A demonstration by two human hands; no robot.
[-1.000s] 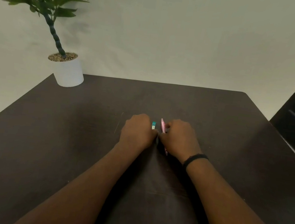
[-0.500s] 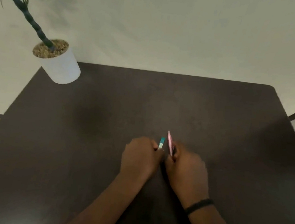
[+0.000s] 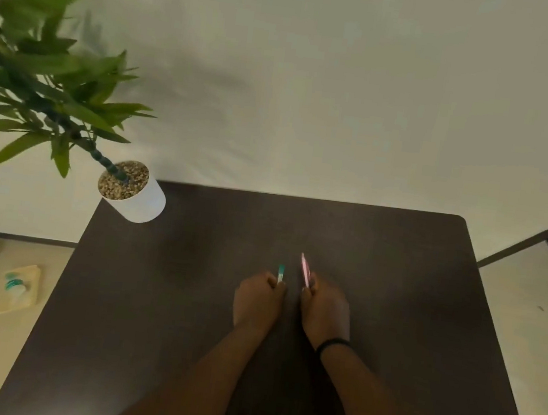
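Grip — left hand [image 3: 255,303] teal pen [image 3: 280,273] | right hand [image 3: 323,311] pink pen [image 3: 304,273] | table [image 3: 168,298] centre

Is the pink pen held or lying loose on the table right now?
Held. The right hand grips the pink pen, whose far end sticks out past the curled fingers. Contact with the table: cannot tell.

teal-and-white pen [image 3: 280,273]: short end juts upright from left hand [image 3: 258,300] fist | pink pen [image 3: 305,270]: slim, tilted left, gripped by right hand [image 3: 324,308] | pens apart, above worktop [image 3: 185,300]
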